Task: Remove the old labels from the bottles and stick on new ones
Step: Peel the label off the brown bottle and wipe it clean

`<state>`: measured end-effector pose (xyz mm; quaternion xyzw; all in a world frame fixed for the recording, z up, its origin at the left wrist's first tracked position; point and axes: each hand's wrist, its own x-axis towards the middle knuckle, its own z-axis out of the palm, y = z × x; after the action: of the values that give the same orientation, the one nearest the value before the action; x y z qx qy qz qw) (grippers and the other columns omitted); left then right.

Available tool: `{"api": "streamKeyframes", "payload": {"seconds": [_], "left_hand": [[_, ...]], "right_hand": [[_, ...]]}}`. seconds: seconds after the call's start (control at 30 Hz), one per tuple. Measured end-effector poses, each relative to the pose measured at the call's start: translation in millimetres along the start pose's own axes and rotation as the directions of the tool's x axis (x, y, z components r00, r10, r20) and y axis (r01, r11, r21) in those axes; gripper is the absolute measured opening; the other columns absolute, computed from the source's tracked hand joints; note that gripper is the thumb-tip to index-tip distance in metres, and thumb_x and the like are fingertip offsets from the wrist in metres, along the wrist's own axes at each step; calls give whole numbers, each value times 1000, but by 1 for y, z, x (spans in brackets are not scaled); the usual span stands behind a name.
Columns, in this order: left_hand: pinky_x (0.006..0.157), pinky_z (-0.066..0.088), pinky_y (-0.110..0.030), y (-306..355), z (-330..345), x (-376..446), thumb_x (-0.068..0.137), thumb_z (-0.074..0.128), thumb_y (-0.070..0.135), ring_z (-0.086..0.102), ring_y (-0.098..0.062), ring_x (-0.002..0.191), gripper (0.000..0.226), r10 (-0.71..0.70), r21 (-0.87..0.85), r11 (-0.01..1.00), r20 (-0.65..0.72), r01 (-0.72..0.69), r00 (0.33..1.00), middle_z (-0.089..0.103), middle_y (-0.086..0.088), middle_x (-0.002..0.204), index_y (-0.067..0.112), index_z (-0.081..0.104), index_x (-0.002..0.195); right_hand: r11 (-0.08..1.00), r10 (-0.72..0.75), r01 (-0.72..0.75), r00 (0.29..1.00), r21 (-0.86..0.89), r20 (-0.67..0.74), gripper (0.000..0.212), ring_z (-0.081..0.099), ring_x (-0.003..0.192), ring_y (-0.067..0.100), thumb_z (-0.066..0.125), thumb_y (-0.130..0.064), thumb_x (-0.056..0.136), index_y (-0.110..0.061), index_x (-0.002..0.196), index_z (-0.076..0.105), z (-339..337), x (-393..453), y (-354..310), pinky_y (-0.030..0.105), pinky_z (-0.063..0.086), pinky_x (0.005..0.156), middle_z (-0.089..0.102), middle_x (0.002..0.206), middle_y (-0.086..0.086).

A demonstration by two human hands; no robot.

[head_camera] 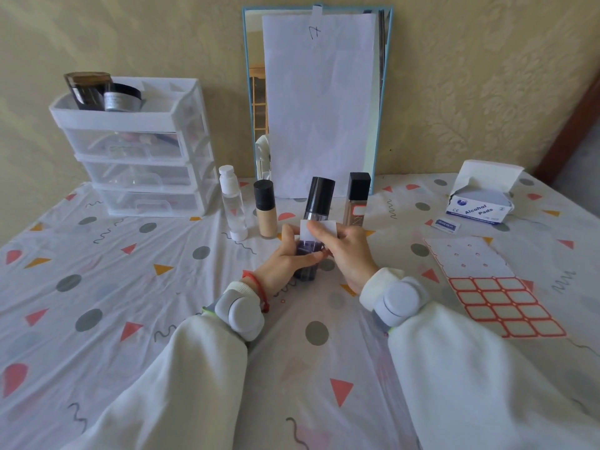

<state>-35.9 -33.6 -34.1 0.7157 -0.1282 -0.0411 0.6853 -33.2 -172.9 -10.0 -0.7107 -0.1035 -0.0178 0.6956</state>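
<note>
White sleeves reach in from six o'clock. My left hand wraps the purple bottle at centre, steadying it upright on the counter, while my right hand pinches a white label against its neck, probably peeling it. Label sheet waits at three o'clock; other bottles stand at twelve.

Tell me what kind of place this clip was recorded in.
Probably a home room, perhaps a bedroom with a makeshift vanity: patterned wallpaper, a framed mirror leaning on the wall, a plastic drawer organiser and cosmetic bottles on a cloth-covered table.
</note>
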Motion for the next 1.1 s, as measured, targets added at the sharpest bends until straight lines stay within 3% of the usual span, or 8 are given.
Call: {"api": "streamKeyframes", "payload": {"seconds": [0.2,0.33,0.47,0.63,0.73,0.83,1.0,1.1], "left_hand": [[76,54,-26,-1,-1,0,81,65,12,66,-10,90,40,20,-33,999,20,-19,1000,62,1,96,11,33,104],[82,56,-35,-2,0,2,77,67,16,65,-18,92,42,0,-40,999,1,1,1000,59,-10,99,15,31,98],[82,51,-25,-3,0,0,77,68,14,67,-13,96,45,-1,-119,993,16,2,1000,70,8,91,12,34,107],[90,53,-34,0,-1,-1,76,69,17,65,-19,100,63,-5,-129,992,13,6,1000,60,-7,104,7,30,124],[89,53,-33,1,0,-2,75,68,17,66,-18,100,53,-14,-121,993,9,15,1000,61,-6,103,11,33,114],[86,53,-28,1,2,-1,76,67,17,67,-18,99,46,-27,-125,992,-2,27,1000,62,-6,103,12,33,107],[87,53,-29,4,1,0,76,67,17,65,-16,99,47,-26,-122,992,-1,25,1000,59,-7,106,12,34,109],[79,54,-25,1,1,0,83,66,10,67,-11,92,41,-13,-69,998,-13,12,1000,59,-5,101,11,32,106]], "right_hand": [[996,-14,19,998,-85,61,29,68,91,17,72,-33,83,-13,103,72,-5,0,3,27,58,77,72,94,2],[995,-61,59,998,-76,-14,13,70,75,9,69,-36,86,-27,78,74,5,2,2,18,55,63,74,77,-6],[997,-26,26,1000,-69,2,44,61,54,8,62,-36,91,-28,48,66,-4,6,3,18,49,54,60,49,-7],[999,15,-19,992,28,126,29,63,96,47,63,-25,91,3,87,69,-12,8,6,53,53,88,65,96,33],[999,11,-14,997,46,77,16,68,91,39,68,-24,87,-19,73,74,-9,7,5,45,57,81,72,81,15],[999,-3,3,1000,-34,-10,32,69,76,28,65,-38,88,-19,61,67,-3,6,5,40,56,75,66,63,1],[1000,6,-8,995,20,98,31,65,94,43,59,-30,93,-16,68,70,-10,7,3,51,53,87,66,84,27],[1000,-16,17,989,-10,145,16,68,94,33,64,-27,91,-24,79,75,-11,5,4,47,55,87,72,93,15]]}}
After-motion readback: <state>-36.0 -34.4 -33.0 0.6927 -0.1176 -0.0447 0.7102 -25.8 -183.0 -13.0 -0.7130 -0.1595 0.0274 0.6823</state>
